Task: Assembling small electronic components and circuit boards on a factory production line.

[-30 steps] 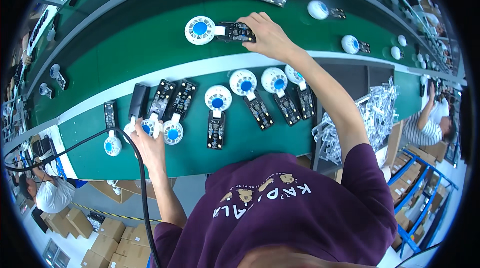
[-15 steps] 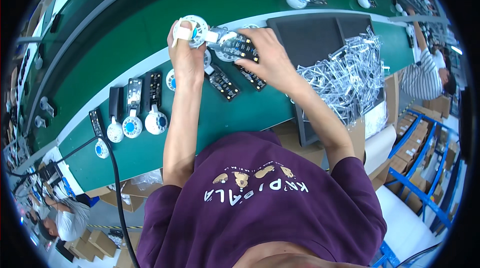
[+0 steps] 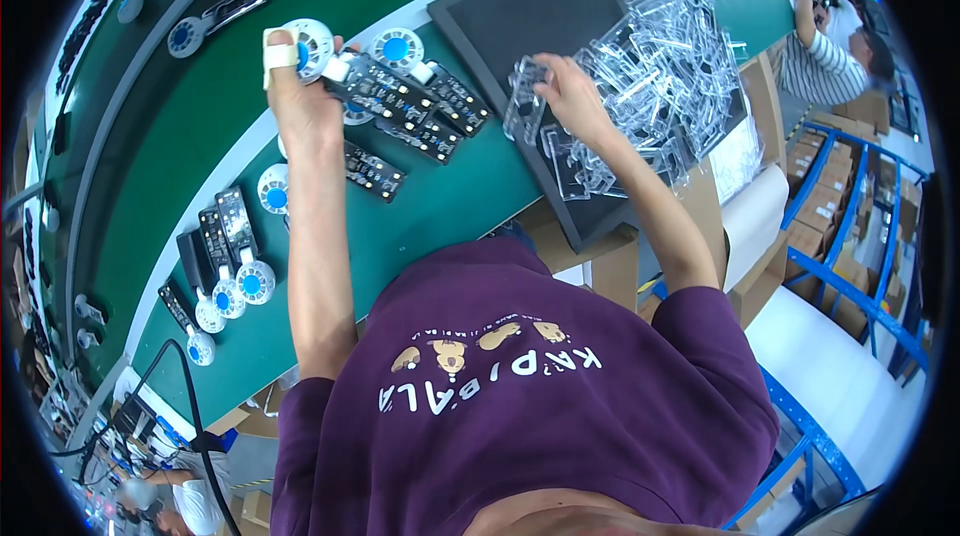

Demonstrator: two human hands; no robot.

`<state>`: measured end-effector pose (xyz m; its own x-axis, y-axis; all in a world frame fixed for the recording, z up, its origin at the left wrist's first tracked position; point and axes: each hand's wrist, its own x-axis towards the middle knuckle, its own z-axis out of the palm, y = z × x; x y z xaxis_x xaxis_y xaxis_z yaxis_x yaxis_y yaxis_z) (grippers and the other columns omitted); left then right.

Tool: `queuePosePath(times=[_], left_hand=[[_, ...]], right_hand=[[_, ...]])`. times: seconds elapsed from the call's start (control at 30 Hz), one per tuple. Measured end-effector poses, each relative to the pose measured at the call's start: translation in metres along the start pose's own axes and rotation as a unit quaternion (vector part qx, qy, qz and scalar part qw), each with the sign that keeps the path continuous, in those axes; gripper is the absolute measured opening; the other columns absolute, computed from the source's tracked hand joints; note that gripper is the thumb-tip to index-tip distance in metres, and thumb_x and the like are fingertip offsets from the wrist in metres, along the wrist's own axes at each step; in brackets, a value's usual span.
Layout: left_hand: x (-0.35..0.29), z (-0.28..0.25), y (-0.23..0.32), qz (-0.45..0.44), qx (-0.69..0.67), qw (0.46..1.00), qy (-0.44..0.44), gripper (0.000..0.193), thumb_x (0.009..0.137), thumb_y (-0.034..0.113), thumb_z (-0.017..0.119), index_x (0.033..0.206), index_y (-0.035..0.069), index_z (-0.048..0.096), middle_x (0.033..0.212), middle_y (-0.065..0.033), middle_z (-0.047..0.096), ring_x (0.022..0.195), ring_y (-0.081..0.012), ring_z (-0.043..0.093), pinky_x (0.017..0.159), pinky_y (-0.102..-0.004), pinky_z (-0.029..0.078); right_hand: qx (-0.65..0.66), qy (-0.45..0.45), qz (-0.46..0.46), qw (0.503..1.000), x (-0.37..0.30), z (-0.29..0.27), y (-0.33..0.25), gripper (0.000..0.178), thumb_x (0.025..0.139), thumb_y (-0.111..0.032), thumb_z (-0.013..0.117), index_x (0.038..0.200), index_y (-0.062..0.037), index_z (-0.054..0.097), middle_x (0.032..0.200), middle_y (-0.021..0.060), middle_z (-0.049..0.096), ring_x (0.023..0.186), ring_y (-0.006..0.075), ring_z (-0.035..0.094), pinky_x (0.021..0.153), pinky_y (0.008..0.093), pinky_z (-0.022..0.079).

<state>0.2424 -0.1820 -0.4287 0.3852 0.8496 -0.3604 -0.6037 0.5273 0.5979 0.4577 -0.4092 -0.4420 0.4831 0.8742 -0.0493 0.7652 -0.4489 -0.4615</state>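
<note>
My left hand (image 3: 308, 114), its thumb wrapped in a pale band, grips a small handheld fan (image 3: 313, 51) by its round white head. The fan's dark circuit board (image 3: 390, 94) points right and is bare. My right hand (image 3: 577, 104) pinches a clear plastic frame (image 3: 523, 101) over the black tray (image 3: 478, 24), left of a heap of similar clear plastic pieces (image 3: 665, 66). Under and beside the held fan lie other fans with bare boards, one with a blue-centred head (image 3: 396, 49).
More fans (image 3: 228, 298) stand in a row at the left on the green table (image 3: 430, 211). Others lie on the green conveyor (image 3: 235, 76) beyond the grey rail. A black cable (image 3: 190, 386) hangs at the lower left. Blue shelving (image 3: 850, 186) holds boxes at the right, where another person (image 3: 825, 66) works.
My right hand has moved from the held fan's board to the tray, now with a clear frame. Clear plastic no longer surrounds the board. The whole view has shifted too.
</note>
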Motion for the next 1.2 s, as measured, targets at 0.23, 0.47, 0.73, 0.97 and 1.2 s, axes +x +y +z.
queuePosePath(times=[0.23, 0.47, 0.73, 0.97, 1.2], left_hand=[[-0.005, 0.004, -0.008, -0.019, 0.020, 1.000, 0.004, 0.053, 0.076, 0.043, 0.067, 0.104, 0.003, 0.049, 0.093, -0.0144, 0.057, 0.090, -0.0300, 0.058, 0.084, -0.0485, 0.047], [-0.008, -0.007, -0.005, -0.052, 0.021, 0.998, 0.027, 0.050, 0.076, 0.046, 0.065, 0.101, 0.006, 0.049, 0.090, -0.0110, 0.059, 0.085, -0.0274, 0.061, 0.075, -0.0436, 0.051], [-0.012, -0.032, 0.022, -0.047, -0.012, 0.999, 0.014, 0.049, 0.077, 0.047, 0.064, 0.100, 0.007, 0.049, 0.089, -0.0098, 0.058, 0.079, -0.0249, 0.061, 0.073, -0.0425, 0.051], [-0.009, -0.027, 0.020, -0.030, 0.005, 0.999, 0.011, 0.047, 0.078, 0.045, 0.064, 0.101, 0.006, 0.048, 0.088, -0.0084, 0.057, 0.080, -0.0230, 0.060, 0.071, -0.0401, 0.052], [0.003, -0.041, 0.032, 0.014, -0.027, 0.999, 0.033, 0.047, 0.079, 0.038, 0.065, 0.105, 0.004, 0.046, 0.089, -0.0078, 0.056, 0.077, -0.0205, 0.060, 0.068, -0.0348, 0.051]], right_hand=[[0.129, 0.028, 0.088, 0.987, 0.071, -0.022, 0.008, 0.034, 0.077, -0.010, 0.062, 0.110, -0.0034, 0.056, 0.074, 0.0070, 0.053, 0.060, 0.0159, 0.050, 0.061, 0.0282, 0.044], [0.266, 0.104, 0.075, 0.955, 0.077, -0.028, -0.037, 0.026, 0.081, -0.009, 0.056, 0.106, -0.0043, 0.062, 0.073, 0.0054, 0.056, 0.057, 0.0093, 0.053, 0.057, 0.0223, 0.044], [-0.144, 0.148, -0.208, 0.956, 0.089, 0.002, 0.016, 0.030, 0.080, -0.012, 0.057, 0.109, -0.0032, 0.058, 0.085, 0.0128, 0.062, 0.084, 0.0227, 0.062, 0.072, 0.0327, 0.049], [-0.172, 0.084, 0.202, 0.961, 0.129, 0.016, -0.007, 0.053, 0.078, -0.025, 0.061, 0.122, -0.0007, 0.044, 0.093, 0.0148, 0.063, 0.086, 0.0299, 0.061, 0.078, 0.0379, 0.047], [0.111, 0.076, 0.050, 0.990, 0.104, -0.005, -0.083, 0.051, 0.081, -0.021, 0.059, 0.125, 0.0004, 0.042, 0.089, 0.0128, 0.062, 0.079, 0.0203, 0.060, 0.071, 0.0309, 0.047]])
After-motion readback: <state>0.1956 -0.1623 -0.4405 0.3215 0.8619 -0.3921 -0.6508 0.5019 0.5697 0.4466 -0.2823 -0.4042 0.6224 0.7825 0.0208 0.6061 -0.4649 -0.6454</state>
